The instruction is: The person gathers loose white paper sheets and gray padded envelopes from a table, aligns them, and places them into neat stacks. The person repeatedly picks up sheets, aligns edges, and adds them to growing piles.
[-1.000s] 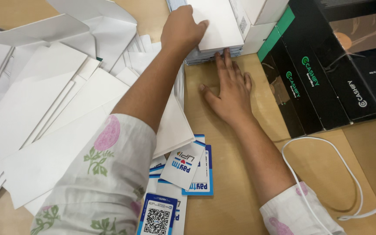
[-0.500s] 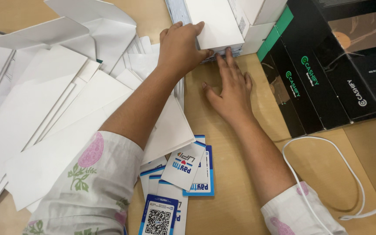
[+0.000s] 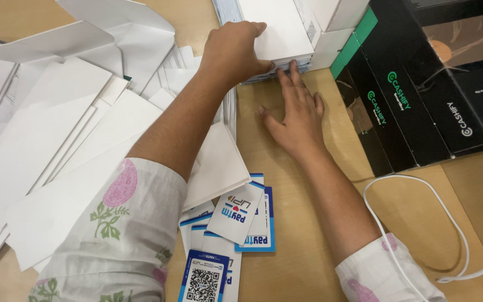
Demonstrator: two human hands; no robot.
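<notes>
The left hand curls over the near-left edge of a stack of white cards, thumb against the stack's side and fingers on top, so it is grasping the stack. The right hand lies flat and unclenched on the wooden table, holding nothing, its fingertips touching the stack's bottom edge just below the left hand's grip.

To do this well, it seems wise to keep the right fingertips pressed square against the lower edge as a stop while the left hand squeezes evenly, so that the cards stay flush and none slides out.

Right of the grip stand one white box and, beyond it, one black box with a green stripe. Left of the grip spreads a loose heap of white envelopes; they overlap too much to count, though well over ten show. Below the grip, towards the person, lie about six blue-bordered sticker cards, partly covered by the floral sleeve. One white cable loops beside the right forearm.
</notes>
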